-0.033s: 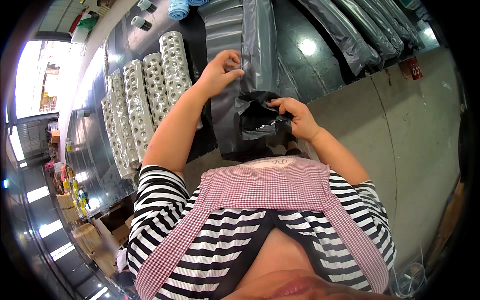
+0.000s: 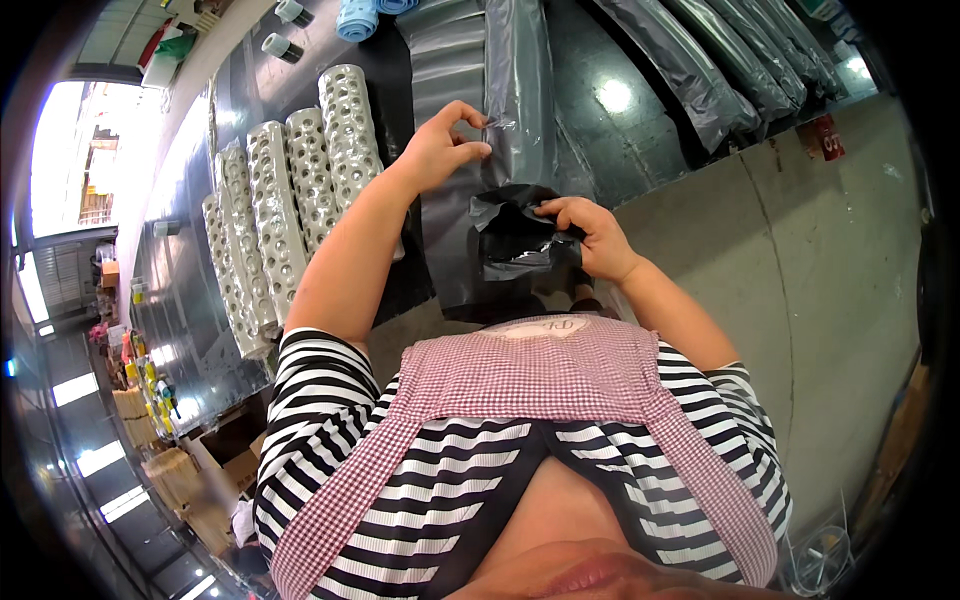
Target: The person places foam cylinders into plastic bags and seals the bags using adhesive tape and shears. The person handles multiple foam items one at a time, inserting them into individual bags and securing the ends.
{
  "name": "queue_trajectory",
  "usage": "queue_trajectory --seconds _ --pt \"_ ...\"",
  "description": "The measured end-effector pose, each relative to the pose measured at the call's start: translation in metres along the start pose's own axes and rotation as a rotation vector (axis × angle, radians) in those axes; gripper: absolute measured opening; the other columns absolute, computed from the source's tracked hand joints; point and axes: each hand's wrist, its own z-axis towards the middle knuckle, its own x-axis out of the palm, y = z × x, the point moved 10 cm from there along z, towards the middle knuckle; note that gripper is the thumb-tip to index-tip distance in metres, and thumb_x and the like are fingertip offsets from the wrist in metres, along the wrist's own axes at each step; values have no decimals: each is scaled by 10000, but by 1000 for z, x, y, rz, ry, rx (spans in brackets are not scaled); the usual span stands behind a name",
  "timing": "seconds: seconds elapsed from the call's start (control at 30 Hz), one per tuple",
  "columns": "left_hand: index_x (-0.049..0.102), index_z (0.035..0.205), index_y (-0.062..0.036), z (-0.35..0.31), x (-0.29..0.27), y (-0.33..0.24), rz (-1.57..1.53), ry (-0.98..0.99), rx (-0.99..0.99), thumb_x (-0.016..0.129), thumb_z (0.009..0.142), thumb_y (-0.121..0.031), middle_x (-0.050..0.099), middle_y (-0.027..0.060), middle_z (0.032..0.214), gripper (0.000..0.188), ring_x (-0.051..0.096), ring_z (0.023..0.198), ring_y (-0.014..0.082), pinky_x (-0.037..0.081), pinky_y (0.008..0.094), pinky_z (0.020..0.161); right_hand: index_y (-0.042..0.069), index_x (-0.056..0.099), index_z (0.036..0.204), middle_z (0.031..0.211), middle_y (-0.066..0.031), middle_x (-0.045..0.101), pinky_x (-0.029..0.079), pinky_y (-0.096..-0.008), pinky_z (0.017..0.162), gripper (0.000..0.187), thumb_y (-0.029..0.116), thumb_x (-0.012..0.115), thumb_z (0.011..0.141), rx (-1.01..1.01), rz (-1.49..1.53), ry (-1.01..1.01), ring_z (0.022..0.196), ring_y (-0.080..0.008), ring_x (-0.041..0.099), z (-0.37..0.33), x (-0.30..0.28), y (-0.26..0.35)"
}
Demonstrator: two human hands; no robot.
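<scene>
Grey bag (image 2: 470, 190) lies flat on the dark table (image 2: 640, 150), long axis toward 12 o'clock, near end at the table edge in front of the person. Black bundle (image 2: 515, 240), crumpled film or a wrapped item, sits at the bag's near end; cannot tell whether it is partly inside.

Left hand (image 2: 440, 150): thumb and fingers pressed together, pinching the bag's right edge at about 1 o'clock from the bundle. Right hand (image 2: 590, 235): fingers closed on the bundle's right side, at 3 o'clock of it.

Judgement on doing it well: keep the left pinch on one layer only so the mouth can part; keep the film taut along its length; hold the bundle compact so it does not snag the edge; feed along the bag's axis, not across.

Surroundings: white perforated rolls (image 2: 300, 190) in a row at 9 o'clock; more grey bags (image 2: 700, 60) fanned at 1–2 o'clock; blue roll (image 2: 358, 18) at 12 o'clock.
</scene>
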Motion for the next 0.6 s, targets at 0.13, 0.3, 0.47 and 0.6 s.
queue_trajectory --seconds 0.13,0.3,0.47,0.6 --pt "656 957 -72 24 -3 23 128 346 -133 742 895 -158 661 13 880 137 603 766 113 501 280 706 25 559 893 1147 -161 715 529 -387 888 185 39 718 801 28 9 -20 1028 -357 665 -2 -3 -4" --pt "734 1014 -68 11 -185 62 -197 -788 165 759 897 -206 680 29 834 183 598 754 104 475 262 667 25 561 896 1140 -157 714 529 -381 873 196 42 728 794 30 49 -12 1017 -359 663 -1 1 -7" --pt "640 1302 -153 -1 6 -80 558 -281 347 860 766 -324 686 62 1042 605 657 869 200 530 343 801 29 562 895 1137 -157 712 528 -384 866 195 35 725 787 3 17 -25 1007 -359 660 0 -1 0" --pt "722 1154 -149 39 30 -70 697 -198 331 778 846 -264 677 97 981 334 668 910 314 536 356 812 31 561 897 1133 -154 711 529 -390 867 199 38 727 787 3 5 -14 1007 -359 659 0 -1 1"
